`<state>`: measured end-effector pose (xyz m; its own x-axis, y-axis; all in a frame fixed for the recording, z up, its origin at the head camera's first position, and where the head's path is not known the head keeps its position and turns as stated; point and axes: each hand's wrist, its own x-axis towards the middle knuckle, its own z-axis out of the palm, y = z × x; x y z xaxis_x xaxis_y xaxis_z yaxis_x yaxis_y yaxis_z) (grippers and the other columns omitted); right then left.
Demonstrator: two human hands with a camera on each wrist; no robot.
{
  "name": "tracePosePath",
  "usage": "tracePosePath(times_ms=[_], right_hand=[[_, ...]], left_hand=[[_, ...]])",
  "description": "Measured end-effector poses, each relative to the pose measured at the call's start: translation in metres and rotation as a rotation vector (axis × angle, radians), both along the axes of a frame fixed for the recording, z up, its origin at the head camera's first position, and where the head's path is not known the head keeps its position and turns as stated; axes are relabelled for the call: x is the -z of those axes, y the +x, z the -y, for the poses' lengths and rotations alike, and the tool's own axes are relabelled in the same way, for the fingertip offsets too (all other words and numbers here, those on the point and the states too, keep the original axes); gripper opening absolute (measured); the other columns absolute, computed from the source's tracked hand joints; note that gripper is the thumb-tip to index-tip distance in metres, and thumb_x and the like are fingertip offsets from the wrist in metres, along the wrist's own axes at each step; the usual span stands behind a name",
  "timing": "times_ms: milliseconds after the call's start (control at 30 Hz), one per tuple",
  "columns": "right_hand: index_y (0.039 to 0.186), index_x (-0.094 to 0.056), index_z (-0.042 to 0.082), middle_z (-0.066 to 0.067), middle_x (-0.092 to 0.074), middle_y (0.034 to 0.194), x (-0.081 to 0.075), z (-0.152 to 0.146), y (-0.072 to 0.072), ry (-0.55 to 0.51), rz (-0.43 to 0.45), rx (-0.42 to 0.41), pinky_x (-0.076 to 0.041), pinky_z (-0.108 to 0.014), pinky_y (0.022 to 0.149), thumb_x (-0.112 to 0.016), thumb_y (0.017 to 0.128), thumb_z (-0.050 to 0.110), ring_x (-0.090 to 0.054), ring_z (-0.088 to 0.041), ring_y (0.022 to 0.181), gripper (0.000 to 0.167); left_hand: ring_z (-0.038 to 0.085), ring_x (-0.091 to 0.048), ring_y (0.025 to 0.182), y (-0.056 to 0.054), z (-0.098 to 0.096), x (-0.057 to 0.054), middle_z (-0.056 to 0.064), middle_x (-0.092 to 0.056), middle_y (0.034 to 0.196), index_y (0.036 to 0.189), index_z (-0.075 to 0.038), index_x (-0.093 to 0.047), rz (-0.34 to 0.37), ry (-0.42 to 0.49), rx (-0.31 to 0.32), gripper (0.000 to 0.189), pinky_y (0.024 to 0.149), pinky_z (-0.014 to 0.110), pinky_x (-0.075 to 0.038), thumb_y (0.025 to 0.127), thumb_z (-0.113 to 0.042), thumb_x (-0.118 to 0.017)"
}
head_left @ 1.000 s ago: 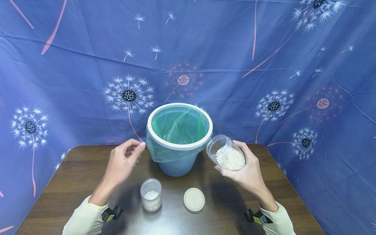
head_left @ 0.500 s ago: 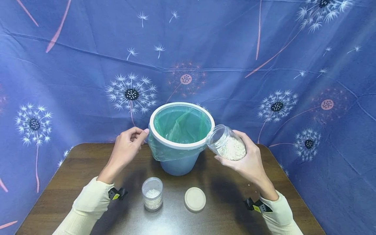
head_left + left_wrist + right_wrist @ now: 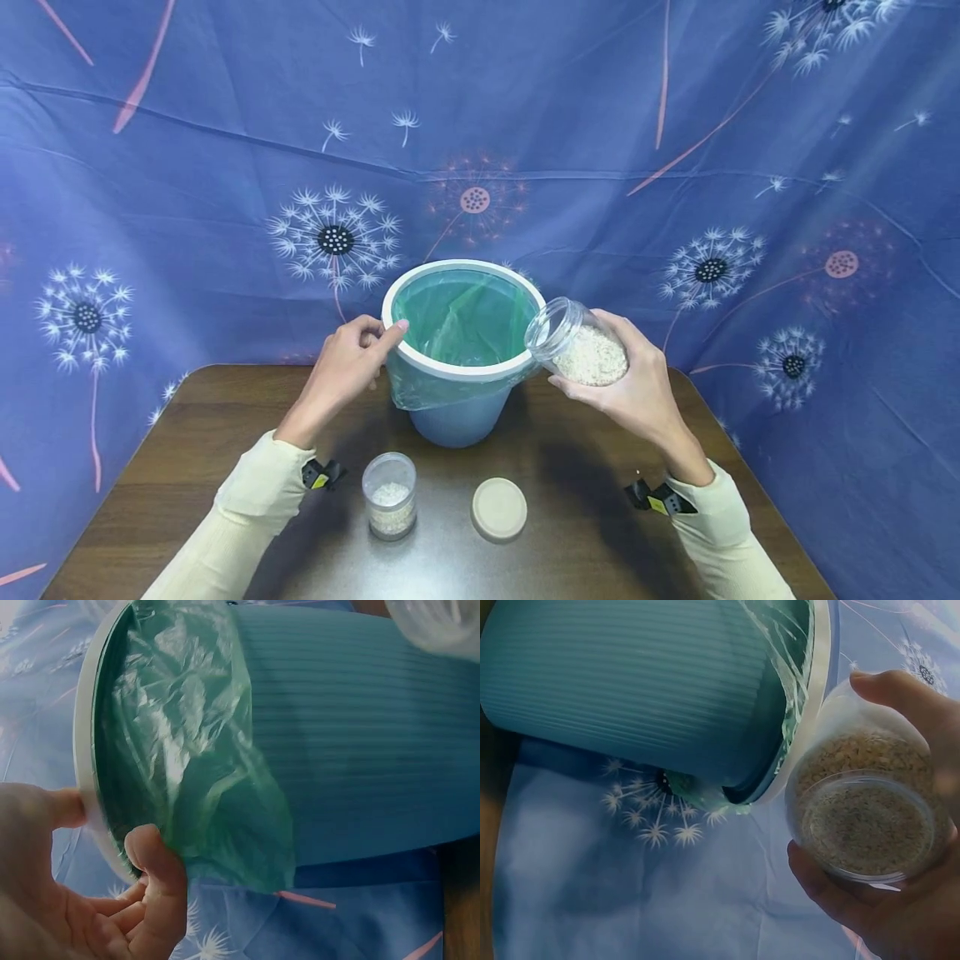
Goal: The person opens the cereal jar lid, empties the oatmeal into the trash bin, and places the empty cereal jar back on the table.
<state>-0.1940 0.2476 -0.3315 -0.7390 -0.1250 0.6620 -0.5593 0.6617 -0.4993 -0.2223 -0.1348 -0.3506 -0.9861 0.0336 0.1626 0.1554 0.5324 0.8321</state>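
Note:
My right hand point(image 3: 637, 392) grips a clear jar point(image 3: 577, 342) partly filled with pale flakes, like oats. The jar is tilted left, its uncapped mouth right at the rim of a blue trash bin point(image 3: 457, 421). In the right wrist view the flakes point(image 3: 866, 825) show through the jar's base. My left hand point(image 3: 348, 358) is at the bin's left side. In the left wrist view its thumb point(image 3: 71, 806) lies on the white rim point(image 3: 86, 742) and its bent index finger sits below it, by the folded-over green bag point(image 3: 225, 802).
A second clear jar point(image 3: 390, 497) with white grains stands on the wooden table point(image 3: 187, 433) in front of the bin. To its right lies a round beige lid point(image 3: 499, 508). A blue dandelion-print cloth point(image 3: 570, 125) hangs behind the table.
My left hand has moved right and up, from beside the bin onto its rim. The right hand has raised the jar up to the rim's right side.

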Motion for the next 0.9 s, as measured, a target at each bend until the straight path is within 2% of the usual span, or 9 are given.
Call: tracePosePath(times_ms=[300, 633, 900], right_hand=[[0.142, -0.062, 0.015, -0.005, -0.071, 0.134, -0.008, 0.002, -0.008, -0.011, 0.037, -0.006, -0.044, -0.021, 0.088, -0.105, 0.062, 0.023, -0.066, -0.024, 0.114, 0.091], [0.139, -0.063, 0.014, -0.003, -0.07, 0.134, -0.012, 0.0, -0.015, -0.01, 0.035, -0.009, -0.046, -0.022, 0.09, -0.106, 0.06, 0.021, -0.065, -0.02, 0.114, 0.09], [0.14, -0.065, 0.017, -0.003, -0.071, 0.133, -0.014, 0.0, -0.02, 0.0, 0.039, -0.012, -0.046, -0.025, 0.088, -0.105, 0.062, 0.025, -0.066, -0.022, 0.114, 0.088]], left_hand=[[0.029, -0.069, 0.061, -0.003, -0.007, 0.005, 0.004, -0.067, 0.078, 0.114, -0.007, -0.061, -0.005, 0.019, -0.025, 0.052, 0.06, 0.037, -0.053, 0.104, -0.057, -0.061], [0.03, -0.067, 0.06, -0.003, -0.011, 0.007, 0.007, -0.065, 0.075, 0.114, -0.008, -0.059, 0.002, 0.058, -0.027, 0.051, 0.06, 0.037, -0.055, 0.105, -0.058, -0.06], [0.021, -0.063, 0.056, -0.001, -0.013, 0.008, 0.008, -0.063, 0.074, 0.114, -0.006, -0.056, 0.002, 0.086, -0.024, 0.051, 0.057, 0.035, -0.056, 0.106, -0.057, -0.059]])
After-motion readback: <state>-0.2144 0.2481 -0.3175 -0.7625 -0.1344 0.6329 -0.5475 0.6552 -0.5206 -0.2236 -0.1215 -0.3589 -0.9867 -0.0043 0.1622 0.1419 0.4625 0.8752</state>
